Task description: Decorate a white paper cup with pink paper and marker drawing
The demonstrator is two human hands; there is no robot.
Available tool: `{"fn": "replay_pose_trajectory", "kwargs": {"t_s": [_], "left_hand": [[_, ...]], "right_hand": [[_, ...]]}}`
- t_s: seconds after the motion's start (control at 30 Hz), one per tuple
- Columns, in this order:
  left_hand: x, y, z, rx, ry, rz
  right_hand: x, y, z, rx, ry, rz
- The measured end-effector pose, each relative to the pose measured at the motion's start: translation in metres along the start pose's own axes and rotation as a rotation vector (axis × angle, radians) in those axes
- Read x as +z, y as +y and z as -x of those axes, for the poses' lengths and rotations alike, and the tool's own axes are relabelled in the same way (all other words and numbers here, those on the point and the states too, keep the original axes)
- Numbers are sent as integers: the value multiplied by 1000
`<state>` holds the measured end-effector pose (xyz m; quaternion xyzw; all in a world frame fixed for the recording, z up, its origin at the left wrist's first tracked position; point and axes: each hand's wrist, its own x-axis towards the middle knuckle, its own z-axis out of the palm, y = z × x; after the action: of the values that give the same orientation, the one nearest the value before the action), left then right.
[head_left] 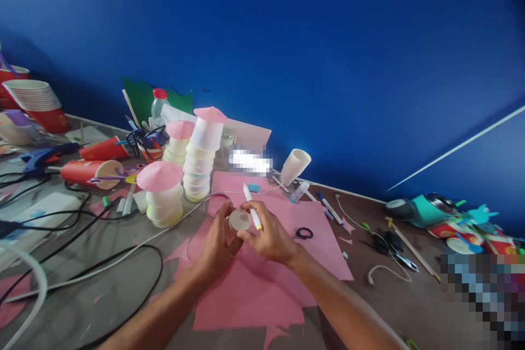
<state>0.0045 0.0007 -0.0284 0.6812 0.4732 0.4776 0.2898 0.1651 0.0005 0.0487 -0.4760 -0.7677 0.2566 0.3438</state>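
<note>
My left hand (215, 243) is closed around a small round pale cup-like piece (239, 221), its circular face turned up toward me. My right hand (270, 232) grips a white marker (251, 203) with a yellow end, slanted just beside the round piece; the right thumb comes close to that piece's rim. Both hands are above overlapping pink paper sheets (254, 295). Left of them stand stacked white towers with pink cone tops: a short one (164, 202), a tall one (202, 164) and another (176, 145) partly hidden behind.
A white paper cup (296, 165), blue eraser (254, 188), glue bottle (299, 191) and black ring (304, 233) lie ahead and right. Cables (123, 262), red cups (90, 172) and a blue glue gun (45, 158) crowd the left. Scissors (406, 262) lie right. A blue wall (307, 65) rises behind.
</note>
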Motion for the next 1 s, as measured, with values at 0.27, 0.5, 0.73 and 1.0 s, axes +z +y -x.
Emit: {"fn": "replay_pose_trajectory", "kwargs": {"t_s": [0.27,0.5,0.73,1.0], "left_hand": [[-5,4,-6,89,55,-101],[-11,2,-3,131,-58,-580],[-18,24,-4,79,-300,-733],[-16,27,-1,179,-419,-503]], "right_hand": [[-16,2,-34,101,125,44],[-21,22,-85,69,262,201],[8,31,-104,0,176,285],[8,38,-94,-95,251,330]]}}
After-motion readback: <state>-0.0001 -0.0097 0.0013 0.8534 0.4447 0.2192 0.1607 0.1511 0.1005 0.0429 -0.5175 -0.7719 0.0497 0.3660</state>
